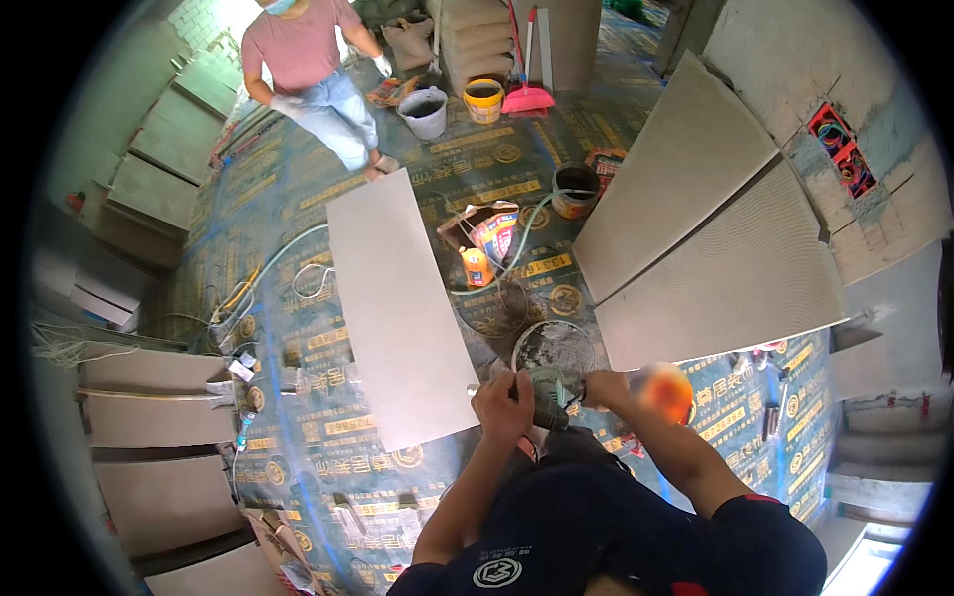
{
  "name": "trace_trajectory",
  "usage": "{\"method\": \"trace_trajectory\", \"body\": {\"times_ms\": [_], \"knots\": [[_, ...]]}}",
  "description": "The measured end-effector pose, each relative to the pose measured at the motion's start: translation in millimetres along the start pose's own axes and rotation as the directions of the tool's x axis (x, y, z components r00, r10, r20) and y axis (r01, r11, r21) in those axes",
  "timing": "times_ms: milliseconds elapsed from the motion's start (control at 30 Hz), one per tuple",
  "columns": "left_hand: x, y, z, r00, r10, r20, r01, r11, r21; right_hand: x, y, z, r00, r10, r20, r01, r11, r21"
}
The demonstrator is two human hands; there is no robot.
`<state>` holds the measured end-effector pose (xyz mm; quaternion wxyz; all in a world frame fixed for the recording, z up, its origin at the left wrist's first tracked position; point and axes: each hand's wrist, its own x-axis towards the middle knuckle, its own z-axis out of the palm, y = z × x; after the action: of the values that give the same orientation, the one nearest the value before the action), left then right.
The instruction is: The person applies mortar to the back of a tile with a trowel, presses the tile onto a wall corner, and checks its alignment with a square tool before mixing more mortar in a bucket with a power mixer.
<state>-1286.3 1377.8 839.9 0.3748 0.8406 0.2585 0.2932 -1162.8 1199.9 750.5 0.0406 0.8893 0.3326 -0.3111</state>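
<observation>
A round bucket [593,350] of wet grey mortar [561,343] stands on the floor just in front of me. Above its near side I hold what looks like a hand-held power mixer [550,405], its dark body between my two hands. My left hand [503,405] is closed around the grip on one side. On the opposite side, my right hand [604,388] is wrapped around the tool, its fingers partly hidden. The tool's lower end is not clearly visible.
A large pale tile [397,308] lies to the left. Two big tiles [686,189] lean against the right wall. An orange-white bag [492,238], a hose [517,248] and a dark bucket [575,191] stand ahead. A gloved person [308,50] is at far left.
</observation>
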Motion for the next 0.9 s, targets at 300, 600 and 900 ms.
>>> {"method": "trace_trajectory", "body": {"times_ms": [300, 600, 900], "knots": [[-38.1, -12.5, -24.5, 0.994, -0.1, -0.037, 0.097, 0.993, -0.074, -7.2, -14.8, 19.9, 0.997, -0.078, 0.022, 0.079, 0.996, -0.033], [-29.4, -21.1, -27.1, 0.957, -0.143, -0.254, 0.125, 0.988, -0.088, 13.7, -26.5, 18.8, 0.975, -0.221, 0.013, 0.221, 0.973, -0.062], [-46.1, -40.8, -3.3, 0.815, -0.353, -0.459, 0.427, 0.902, 0.064, 39.4, -30.8, 10.6, 0.979, -0.193, 0.069, 0.203, 0.958, -0.2]]}}
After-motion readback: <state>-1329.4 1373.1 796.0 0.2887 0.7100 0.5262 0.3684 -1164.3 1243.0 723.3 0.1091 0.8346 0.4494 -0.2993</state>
